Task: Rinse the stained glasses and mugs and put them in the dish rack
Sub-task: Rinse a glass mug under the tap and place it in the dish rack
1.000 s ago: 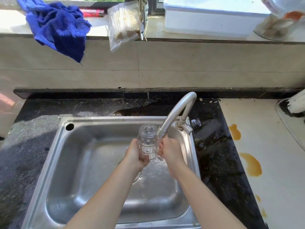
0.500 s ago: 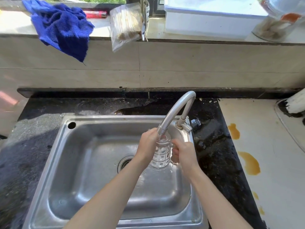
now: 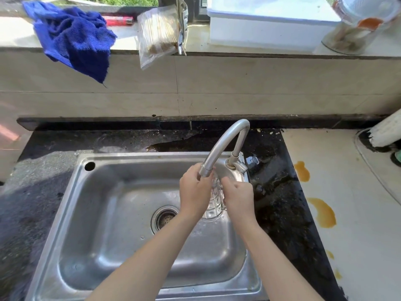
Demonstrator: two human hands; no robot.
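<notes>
A clear patterned glass mug (image 3: 215, 202) stands upright under the spout of the curved metal tap (image 3: 225, 144), above the right side of the steel sink (image 3: 112, 213). My left hand (image 3: 194, 193) wraps round the mug's left side, its fingers up near the spout's mouth. My right hand (image 3: 238, 197) grips the mug's right side, where its handle is. Both hands cover much of the glass. No dish rack is in view.
A drain (image 3: 164, 217) sits in the sink's middle. Dark wet counter (image 3: 277, 203) lies right of the sink, then a white surface with orange stains (image 3: 323, 212). On the sill above are a blue towel (image 3: 73, 40), a plastic bag (image 3: 157, 35), a white box (image 3: 269, 22) and a jar (image 3: 358, 25).
The mug went from bottom-up left of the spout to upright directly beneath it. Both hands shifted right and up with it, the left hand's fingers rising to the spout's mouth.
</notes>
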